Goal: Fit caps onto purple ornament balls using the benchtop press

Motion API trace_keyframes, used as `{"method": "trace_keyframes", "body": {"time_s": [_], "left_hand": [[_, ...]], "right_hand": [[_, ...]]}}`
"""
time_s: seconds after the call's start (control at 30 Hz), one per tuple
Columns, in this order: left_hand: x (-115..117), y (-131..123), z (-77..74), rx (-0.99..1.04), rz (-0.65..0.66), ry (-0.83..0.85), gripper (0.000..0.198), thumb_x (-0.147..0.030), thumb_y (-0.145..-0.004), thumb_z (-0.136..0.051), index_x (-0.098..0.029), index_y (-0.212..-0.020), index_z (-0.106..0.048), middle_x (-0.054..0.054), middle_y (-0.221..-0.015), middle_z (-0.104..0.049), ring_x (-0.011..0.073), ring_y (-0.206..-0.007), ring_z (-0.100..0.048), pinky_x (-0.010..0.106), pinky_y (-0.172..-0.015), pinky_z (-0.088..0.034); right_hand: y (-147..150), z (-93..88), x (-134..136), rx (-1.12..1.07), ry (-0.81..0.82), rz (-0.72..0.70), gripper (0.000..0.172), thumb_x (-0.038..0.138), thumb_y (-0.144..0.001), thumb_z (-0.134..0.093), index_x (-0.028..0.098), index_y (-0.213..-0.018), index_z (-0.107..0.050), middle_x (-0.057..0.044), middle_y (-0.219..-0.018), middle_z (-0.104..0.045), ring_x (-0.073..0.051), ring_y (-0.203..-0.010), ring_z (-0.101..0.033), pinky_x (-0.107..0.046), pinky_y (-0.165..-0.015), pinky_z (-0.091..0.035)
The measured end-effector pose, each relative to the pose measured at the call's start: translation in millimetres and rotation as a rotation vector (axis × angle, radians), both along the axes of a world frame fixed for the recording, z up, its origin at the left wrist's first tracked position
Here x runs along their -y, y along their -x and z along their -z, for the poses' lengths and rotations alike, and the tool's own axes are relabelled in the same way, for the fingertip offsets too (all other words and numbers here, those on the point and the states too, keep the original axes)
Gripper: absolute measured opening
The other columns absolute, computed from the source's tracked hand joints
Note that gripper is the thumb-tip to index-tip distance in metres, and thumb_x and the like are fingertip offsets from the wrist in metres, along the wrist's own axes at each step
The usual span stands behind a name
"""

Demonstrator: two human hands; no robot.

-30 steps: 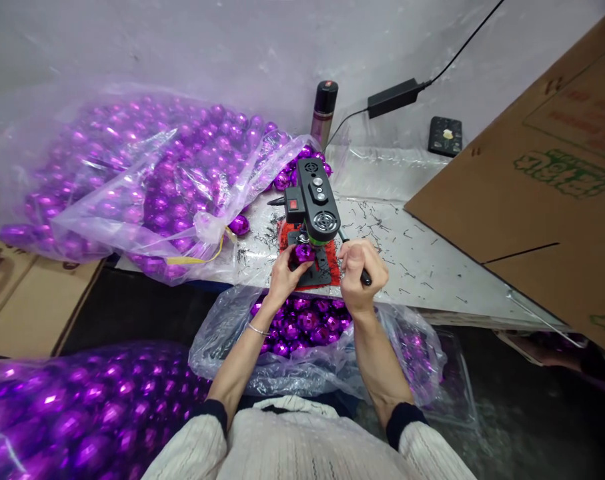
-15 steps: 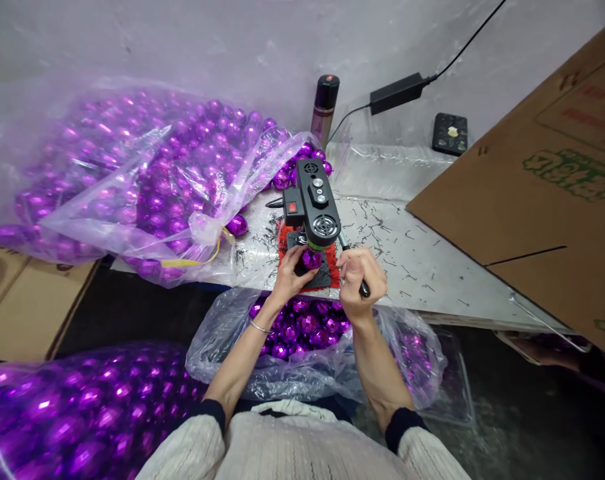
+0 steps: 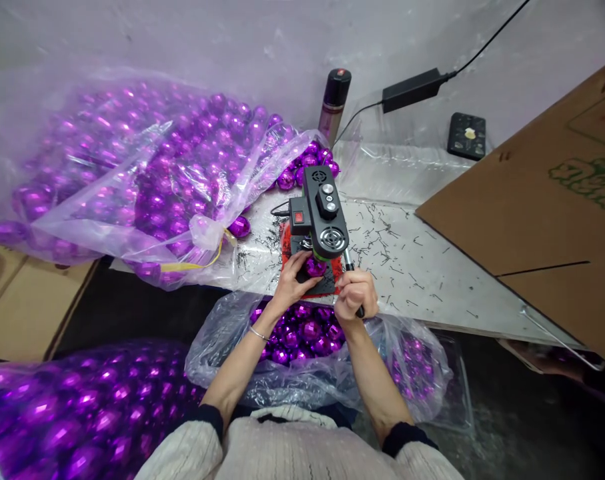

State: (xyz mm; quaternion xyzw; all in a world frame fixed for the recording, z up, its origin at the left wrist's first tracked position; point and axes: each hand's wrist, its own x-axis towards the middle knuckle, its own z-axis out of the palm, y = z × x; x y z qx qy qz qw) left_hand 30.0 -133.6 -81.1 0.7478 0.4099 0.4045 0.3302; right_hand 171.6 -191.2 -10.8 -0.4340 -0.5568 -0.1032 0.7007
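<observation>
My left hand (image 3: 291, 285) is closed around a shiny purple faceted bauble (image 3: 315, 267), thumb on the near side and fingers on the far side. The bauble sits directly under the front end of a small black press machine (image 3: 328, 208) with round vents and a red switch. Whether the bauble touches the machine's head is hard to make out. To the right, my right hand (image 3: 356, 295) is wrapped round the black grip of the machine's lever (image 3: 361, 311). Beneath the machine lies a red mat (image 3: 286, 248).
Clear bags of purple baubles lie on the left of the bench (image 3: 392, 267), at lower left and below my forearms. Small dark wire bits litter the bench. A spray can (image 3: 335, 100), a power adapter (image 3: 412, 91) and a phone (image 3: 466, 136) stand behind; a cardboard box (image 3: 532, 220) leans in at right.
My right hand has drawn the lever down a little toward me. My left hand keeps its hold on the bauble under the machine. The whole view has shifted slightly.
</observation>
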Motion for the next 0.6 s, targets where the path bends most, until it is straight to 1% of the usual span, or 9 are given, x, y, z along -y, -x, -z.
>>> {"method": "trace_keyframes", "body": {"time_s": [0.07, 0.13, 0.2, 0.27, 0.33, 0.37, 0.43, 0.53, 0.6], "left_hand": [[0, 0, 0.6, -0.002, -0.007, 0.000, 0.064, -0.048, -0.088, -0.085, -0.025, -0.143, -0.065, 0.014, -0.144, -0.069, 0.0311, -0.137, -0.065, 0.049, -0.119, -0.053], [0, -1, 1.4, 0.003, -0.009, -0.012, 0.063, -0.048, -0.088, -0.086, -0.024, -0.143, -0.065, 0.014, -0.143, -0.069, 0.0308, -0.136, -0.066, 0.049, -0.118, -0.054], [0, -1, 2.5, 0.018, -0.007, -0.036, 0.063, -0.048, -0.088, -0.085, -0.023, -0.143, -0.065, 0.014, -0.143, -0.070, 0.0304, -0.135, -0.067, 0.048, -0.117, -0.054], [-1, -1, 4.0, 0.032, -0.007, -0.062, 0.062, -0.047, -0.089, -0.085, -0.023, -0.143, -0.065, 0.014, -0.142, -0.070, 0.0302, -0.134, -0.068, 0.048, -0.117, -0.055], [-1, -1, 5.8, 0.035, -0.007, -0.074, 0.063, -0.047, -0.089, -0.085, -0.023, -0.144, -0.065, 0.014, -0.142, -0.070, 0.0302, -0.134, -0.068, 0.048, -0.116, -0.056], [-1, -1, 6.8, 0.036, -0.005, -0.077, 0.063, -0.047, -0.089, -0.085, -0.024, -0.144, -0.065, 0.014, -0.142, -0.070, 0.0303, -0.134, -0.068, 0.048, -0.116, -0.056], [-2, -1, 8.4, 0.044, -0.001, -0.081, 0.065, -0.047, -0.088, -0.086, -0.024, -0.145, -0.065, 0.014, -0.143, -0.070, 0.0305, -0.135, -0.068, 0.048, -0.116, -0.056], [-5, -3, 7.9, 0.057, -0.006, -0.080, 0.065, -0.047, -0.087, -0.087, -0.024, -0.144, -0.065, 0.014, -0.142, -0.070, 0.0302, -0.134, -0.068, 0.047, -0.116, -0.056], [-4, -3, 5.0, 0.065, -0.020, -0.081, 0.065, -0.048, -0.087, -0.087, -0.025, -0.144, -0.066, 0.013, -0.140, -0.070, 0.0299, -0.132, -0.069, 0.047, -0.115, -0.056]], "right_hand": [[1, 4.8, -1, -0.023, -0.020, -0.007, 0.040, 0.038, -0.110, -0.044, 0.024, -0.073, -0.053, 0.003, -0.070, -0.060, -0.013, -0.056, -0.057, -0.036, -0.067, -0.054], [1, 9.8, -1, -0.032, -0.032, -0.050, 0.039, 0.037, -0.110, -0.043, 0.025, -0.074, -0.053, 0.003, -0.073, -0.061, -0.013, -0.056, -0.058, -0.035, -0.066, -0.055], [1, 15.4, -1, -0.041, -0.019, -0.097, 0.039, 0.038, -0.111, -0.042, 0.025, -0.076, -0.054, 0.002, -0.075, -0.061, -0.013, -0.058, -0.060, -0.035, -0.064, -0.056], [2, 20.1, -1, -0.038, -0.009, -0.115, 0.039, 0.037, -0.111, -0.041, 0.025, -0.076, -0.054, 0.002, -0.076, -0.061, -0.014, -0.059, -0.061, -0.035, -0.063, -0.056], [2, 20.3, -1, -0.021, -0.012, -0.113, 0.039, 0.035, -0.111, -0.042, 0.025, -0.075, -0.053, 0.002, -0.076, -0.060, -0.013, -0.058, -0.061, -0.035, -0.062, -0.056], [2, 17.5, -1, -0.019, -0.020, -0.106, 0.039, 0.034, -0.111, -0.042, 0.024, -0.074, -0.053, 0.002, -0.075, -0.060, -0.013, -0.057, -0.060, -0.034, -0.062, -0.055], [2, 5.0, 0, -0.032, -0.018, -0.087, 0.040, 0.032, -0.110, -0.043, 0.024, -0.072, -0.052, 0.002, -0.072, -0.059, -0.013, -0.056, -0.058, -0.033, -0.060, -0.052], [2, -26.0, 2, -0.053, 0.035, -0.048, 0.042, 0.029, -0.109, -0.047, 0.023, -0.068, -0.051, 0.002, -0.068, -0.058, -0.013, -0.058, -0.057, -0.032, -0.056, -0.044], [1, -46.6, 3, -0.055, 0.090, -0.038, 0.041, 0.025, -0.108, -0.050, 0.023, -0.067, -0.052, 0.001, -0.066, -0.058, -0.013, -0.060, -0.057, -0.032, -0.055, -0.042]]}}
